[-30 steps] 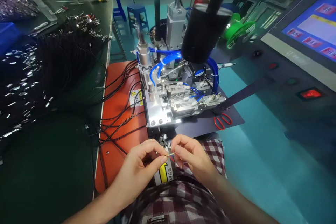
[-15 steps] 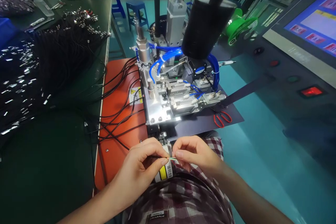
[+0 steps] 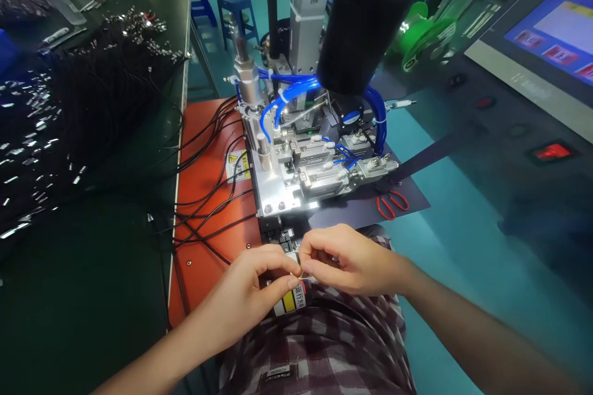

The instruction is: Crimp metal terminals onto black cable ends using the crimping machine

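Note:
Thin coloured wires show between my two hands, low in the middle of the view. My left hand pinches a cable end between thumb and forefinger, and the wires stick out from its fingertips. My right hand is closed at the wires, thumb against forefinger, with its fingertips almost touching the left ones. Just beyond the hands stands a metal machine with blue tubes. A label with a yellow stripe lies below the fingertips.
Black cables cross the orange plate on the left. A large pile of black cables lies on the dark green table. Red-handled scissors rest right of the machine. A control panel with a screen stands at the right.
My right hand has turned and closed in over the wires, and its fingertips moved slightly left. The left hand keeps its pinch. The view has shifted a little.

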Tool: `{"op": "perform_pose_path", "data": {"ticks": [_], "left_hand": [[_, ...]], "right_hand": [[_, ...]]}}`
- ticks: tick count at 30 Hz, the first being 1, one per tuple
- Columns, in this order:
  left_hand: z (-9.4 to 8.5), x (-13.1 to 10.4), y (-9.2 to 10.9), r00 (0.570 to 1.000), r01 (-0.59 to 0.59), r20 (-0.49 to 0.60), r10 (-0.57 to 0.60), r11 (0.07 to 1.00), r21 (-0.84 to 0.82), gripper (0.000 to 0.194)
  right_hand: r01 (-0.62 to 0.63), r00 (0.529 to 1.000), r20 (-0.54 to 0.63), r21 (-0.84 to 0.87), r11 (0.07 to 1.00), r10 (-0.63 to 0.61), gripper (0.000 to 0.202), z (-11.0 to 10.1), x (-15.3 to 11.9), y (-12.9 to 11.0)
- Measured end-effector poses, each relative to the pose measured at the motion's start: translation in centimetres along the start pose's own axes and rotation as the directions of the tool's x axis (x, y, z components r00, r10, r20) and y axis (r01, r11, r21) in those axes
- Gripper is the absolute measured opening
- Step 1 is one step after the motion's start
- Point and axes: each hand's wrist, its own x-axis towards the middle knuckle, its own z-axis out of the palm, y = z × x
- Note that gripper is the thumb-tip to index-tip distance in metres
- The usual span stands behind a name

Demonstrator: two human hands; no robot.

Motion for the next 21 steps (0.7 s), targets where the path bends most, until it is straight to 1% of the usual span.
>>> {"op": "perform_pose_path", "data": {"ticks": [4,7,8,10,12,13,16,19,21], "left_hand": [[-0.1,0.8,0.0,0.994,0.096,0.053,-0.092,0.992,-0.078,0.008],[-0.1,1.1,0.0,0.979,0.194,0.090,-0.181,0.967,-0.163,0.006],[-0.1,1.0,0.1,0.975,0.219,0.086,-0.206,0.957,-0.191,0.007],[0.0,0.8,0.2,0.965,0.260,0.044,-0.257,0.930,-0.259,0.010],[0.1,0.5,0.4,0.952,0.283,-0.012,-0.306,0.897,-0.341,0.015],[0.2,0.3,0.4,0.946,0.288,-0.034,-0.323,0.880,-0.378,0.017],[0.4,0.1,0.4,0.934,0.286,-0.070,-0.351,0.849,-0.444,0.022],[0.6,0.2,0.2,0.924,0.295,-0.069,-0.375,0.818,-0.494,0.024],[0.6,0.2,0.0,0.923,0.291,-0.062,-0.380,0.795,-0.532,0.025]], "right_hand": [[0.088,0.995,0.060,-0.136,0.987,-0.080,0.006,-0.6,0.8,0.0],[0.095,0.994,0.063,-0.123,0.988,-0.088,0.006,-0.6,1.0,0.1],[0.073,0.997,0.036,-0.084,0.994,-0.070,0.007,-0.5,1.0,0.1],[0.005,0.997,-0.074,0.051,0.999,-0.001,0.012,0.1,0.8,0.3],[-0.063,0.974,-0.199,0.229,0.971,0.111,0.016,1.1,0.5,0.5],[-0.090,0.957,-0.237,0.311,0.946,0.169,0.016,1.6,0.3,0.6],[-0.129,0.927,-0.254,0.474,0.871,0.275,0.015,3.3,-0.1,0.8],[-0.123,0.909,-0.264,0.570,0.812,0.323,0.015,5.0,-0.1,0.5],[-0.114,0.886,-0.292,0.615,0.780,0.360,0.017,5.9,0.1,0.4]]}}
